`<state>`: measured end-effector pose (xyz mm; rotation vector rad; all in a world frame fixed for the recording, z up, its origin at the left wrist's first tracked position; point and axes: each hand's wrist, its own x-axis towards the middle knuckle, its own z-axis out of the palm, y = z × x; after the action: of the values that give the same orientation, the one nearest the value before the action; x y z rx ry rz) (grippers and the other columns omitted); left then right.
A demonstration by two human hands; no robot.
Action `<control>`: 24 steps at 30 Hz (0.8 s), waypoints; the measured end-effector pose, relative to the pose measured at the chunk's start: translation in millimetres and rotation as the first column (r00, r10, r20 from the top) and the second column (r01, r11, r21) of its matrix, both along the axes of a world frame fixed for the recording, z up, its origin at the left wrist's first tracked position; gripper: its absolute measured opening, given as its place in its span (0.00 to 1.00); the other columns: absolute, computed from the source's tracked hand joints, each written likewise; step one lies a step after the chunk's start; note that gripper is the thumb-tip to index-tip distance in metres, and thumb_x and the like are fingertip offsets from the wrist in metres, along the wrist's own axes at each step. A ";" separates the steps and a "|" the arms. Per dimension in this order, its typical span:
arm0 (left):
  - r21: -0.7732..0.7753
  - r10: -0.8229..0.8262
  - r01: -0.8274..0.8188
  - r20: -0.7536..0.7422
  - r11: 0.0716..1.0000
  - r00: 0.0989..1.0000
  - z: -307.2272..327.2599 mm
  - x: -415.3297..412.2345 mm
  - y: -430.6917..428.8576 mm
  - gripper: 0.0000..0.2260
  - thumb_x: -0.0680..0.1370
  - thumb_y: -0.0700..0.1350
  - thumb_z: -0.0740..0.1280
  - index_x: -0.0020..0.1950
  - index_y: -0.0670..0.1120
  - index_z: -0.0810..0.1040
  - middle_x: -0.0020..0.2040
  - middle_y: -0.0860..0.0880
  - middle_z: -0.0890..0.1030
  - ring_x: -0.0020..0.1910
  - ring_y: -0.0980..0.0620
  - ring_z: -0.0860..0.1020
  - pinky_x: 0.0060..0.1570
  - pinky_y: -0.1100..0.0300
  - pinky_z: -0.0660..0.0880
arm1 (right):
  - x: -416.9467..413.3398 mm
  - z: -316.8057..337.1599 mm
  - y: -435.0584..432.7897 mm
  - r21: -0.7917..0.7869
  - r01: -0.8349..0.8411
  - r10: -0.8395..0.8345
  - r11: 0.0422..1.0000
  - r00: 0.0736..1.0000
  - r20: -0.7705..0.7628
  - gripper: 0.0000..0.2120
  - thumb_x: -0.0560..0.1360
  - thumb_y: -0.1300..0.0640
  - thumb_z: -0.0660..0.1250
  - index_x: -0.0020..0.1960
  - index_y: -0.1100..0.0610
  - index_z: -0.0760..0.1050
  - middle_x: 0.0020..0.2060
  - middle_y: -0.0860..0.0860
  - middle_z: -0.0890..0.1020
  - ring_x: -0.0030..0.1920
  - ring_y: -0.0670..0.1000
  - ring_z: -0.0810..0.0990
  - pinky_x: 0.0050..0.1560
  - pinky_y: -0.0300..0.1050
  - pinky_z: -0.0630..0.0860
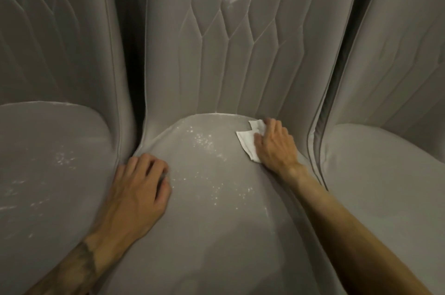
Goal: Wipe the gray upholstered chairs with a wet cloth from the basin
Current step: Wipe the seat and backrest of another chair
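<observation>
- Seat (216,210): white specks (202,140) lie left of your right hand (274,143); a short stroke could miss them.
- Left hand (142,186): loosely curled, empty, resting on the seat.
- Cloth (248,143): gripped under your right hand's bent fingers; it may bunch.

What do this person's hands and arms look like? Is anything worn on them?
The left hand and the right hand are bare: no gloves, rings or watch show. No sleeve shows on either arm as far as the picture reaches. The left forearm bears a dark tattoo near the wrist.
</observation>
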<state>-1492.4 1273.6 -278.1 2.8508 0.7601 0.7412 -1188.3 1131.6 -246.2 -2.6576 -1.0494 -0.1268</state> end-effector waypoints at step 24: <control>0.000 0.012 -0.012 -0.005 1.000 1.000 -0.6 1.0 -1.9 0.05 0.78 0.48 0.62 0.52 0.50 0.74 0.51 0.51 0.73 0.47 0.47 0.70 0.47 0.47 0.71 | 4.5 -14.4 -4.6 -0.077 -0.224 0.230 0.971 0.970 0.080 0.15 0.83 0.50 0.53 0.64 0.57 0.68 0.55 0.56 0.71 0.53 0.58 0.71 0.56 0.55 0.69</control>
<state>-1491.3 1271.7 -278.7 2.8513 0.7788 0.7354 -1183.8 1127.0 -260.6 -2.5871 -1.4021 -0.1650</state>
